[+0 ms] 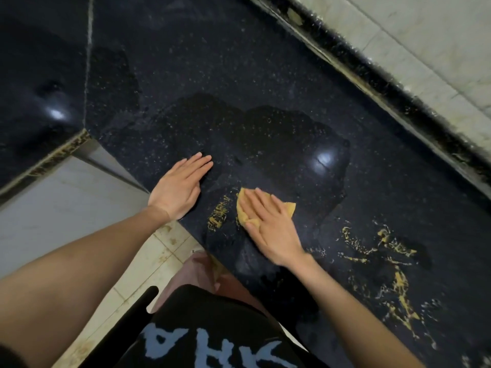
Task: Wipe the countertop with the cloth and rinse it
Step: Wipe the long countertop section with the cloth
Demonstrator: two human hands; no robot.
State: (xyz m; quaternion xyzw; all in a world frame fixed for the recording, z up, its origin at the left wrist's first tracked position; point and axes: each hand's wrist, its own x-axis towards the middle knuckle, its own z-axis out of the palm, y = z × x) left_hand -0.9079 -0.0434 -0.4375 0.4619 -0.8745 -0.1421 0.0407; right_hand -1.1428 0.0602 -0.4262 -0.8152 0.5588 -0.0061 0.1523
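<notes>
Fingers [261,201] of the right hand [268,224] lie straight and slightly spread, pressed flat on top of a small yellow cloth [288,208] that sits on the black speckled tabletop [212,62], not far in from its near edge. Only the cloth's rim shows around the hand: a rounded corner past the fingertips, a crumpled fold under the thumb side, and a corner poking out on the other side. Just beside the cloth, toward the left hand, a small yellow smear [218,217] marks the stone. More yellow streaks and splatter [393,269] spread across the tabletop further along the near edge on the right side, well apart from the cloth. The left hand [178,187] rests palm down on the tabletop close to its near corner, fingers straight and held together, holding nothing; its wrist hangs past the edge. Between and beyond the two hands lies a darker wet patch [265,134] with an irregular outline, carrying a bright reflection of a light. Along the far edge a dark raised lip [372,75] meets a pale tiled wall [438,43]. At the left a pale seam [89,49] separates this slab from another black slab, which has its own light reflection. Below the near edge are the pale tiled floor [148,261] and the person's black shirt with light lettering [212,335].
</notes>
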